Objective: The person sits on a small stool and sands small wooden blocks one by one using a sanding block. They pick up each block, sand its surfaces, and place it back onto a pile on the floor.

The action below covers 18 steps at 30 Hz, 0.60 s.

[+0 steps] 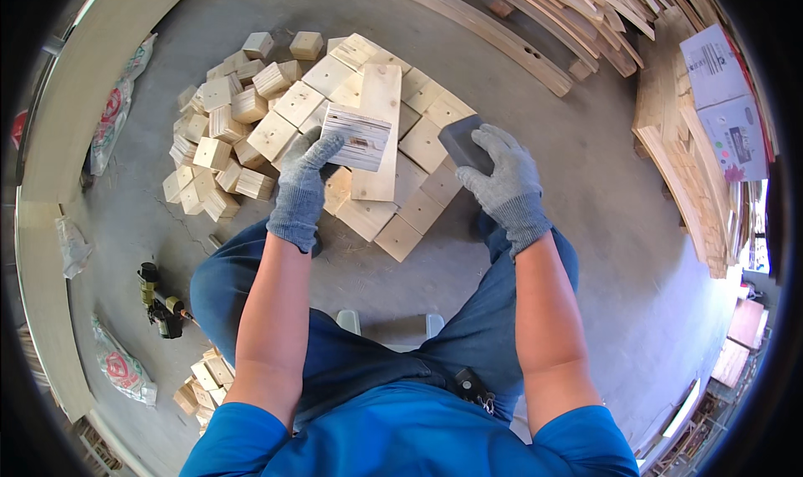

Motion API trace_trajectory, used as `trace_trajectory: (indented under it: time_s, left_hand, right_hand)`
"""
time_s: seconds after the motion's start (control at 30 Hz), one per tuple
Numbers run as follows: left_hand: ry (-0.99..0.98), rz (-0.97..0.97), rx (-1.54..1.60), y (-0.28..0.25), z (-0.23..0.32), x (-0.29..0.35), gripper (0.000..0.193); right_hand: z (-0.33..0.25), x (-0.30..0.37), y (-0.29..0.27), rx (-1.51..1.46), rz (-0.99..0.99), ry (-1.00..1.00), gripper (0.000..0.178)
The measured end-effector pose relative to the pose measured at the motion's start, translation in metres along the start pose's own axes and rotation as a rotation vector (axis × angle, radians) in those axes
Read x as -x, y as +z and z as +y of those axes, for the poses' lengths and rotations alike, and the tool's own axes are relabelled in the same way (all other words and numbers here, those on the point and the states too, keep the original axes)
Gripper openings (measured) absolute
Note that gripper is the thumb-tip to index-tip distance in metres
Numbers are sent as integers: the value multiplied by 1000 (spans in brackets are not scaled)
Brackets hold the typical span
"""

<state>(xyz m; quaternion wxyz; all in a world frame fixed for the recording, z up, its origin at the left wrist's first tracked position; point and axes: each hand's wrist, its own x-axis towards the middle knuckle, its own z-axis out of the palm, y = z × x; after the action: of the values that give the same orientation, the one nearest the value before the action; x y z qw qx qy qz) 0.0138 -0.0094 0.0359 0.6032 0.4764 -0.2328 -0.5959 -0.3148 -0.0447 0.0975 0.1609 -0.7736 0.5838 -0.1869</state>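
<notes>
My left hand (303, 188), in a grey knit glove, grips a wooden block (358, 135) whose layered, rough-grained side with a dark knot faces up. In my right hand (508, 180), gloved alike, is a dark grey rectangular block (462, 142), perhaps a sanding block; its material cannot be told. The two blocks are held apart. Below them, pale square wooden blocks (299, 103) stand packed close together. Across these lies a flat pale board (381, 92), partly behind the held wooden block. To the left, a heap of loose wooden blocks (213, 152) touches the packed ones.
A black and olive power tool (163, 304) lies on the floor at left, near a printed white sack (123, 366). More blocks (205, 385) sit by my left side. Long planks (552, 33) and a carton (723, 100) stand far right. A pale stool (391, 341) shows between my legs.
</notes>
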Motion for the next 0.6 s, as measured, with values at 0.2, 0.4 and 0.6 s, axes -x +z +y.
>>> trace_trajectory:
  time_s: [0.2,0.4,0.6]
  left_hand:
    - [-74,79,277,-14,-18,-6,56]
    - [-122,27,381,2,-17,4,65]
    - [-237,-60,352,0,-14,6,76]
  right_hand:
    - [-1,0,0,9,-7,15,63]
    - [-1,1,-1,31,-20,19,64]
    - [0,1,-1,32,-27,34,64]
